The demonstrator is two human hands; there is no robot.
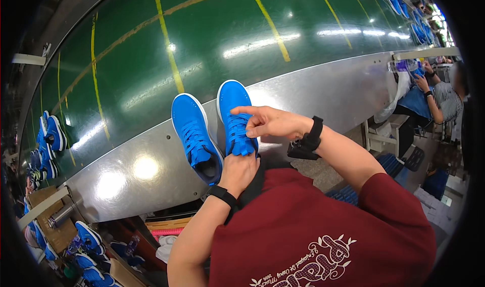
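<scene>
Two blue sneakers with white soles rest side by side at the near edge of the work line, toes away from me. At the heel end of the right sneaker (234, 99), my left hand (239, 174) grips its collar, the fingers mostly hidden in the opening. Over the laces of that same shoe is my right hand (270, 122), index finger stretched leftward across them and thumb near their right side, other fingers curled. Nothing is visibly held in it. The left sneaker (186, 112) is laced, its opening facing me, with no hand on it.
A green conveyor belt (212, 39) with yellow lines runs behind a metal ledge (323, 97). More blue sneakers (54, 134) sit at the belt's left end, others (91, 236) lower left. A co-worker (447, 97) sits at the far right, near a clear plastic bag (391, 107).
</scene>
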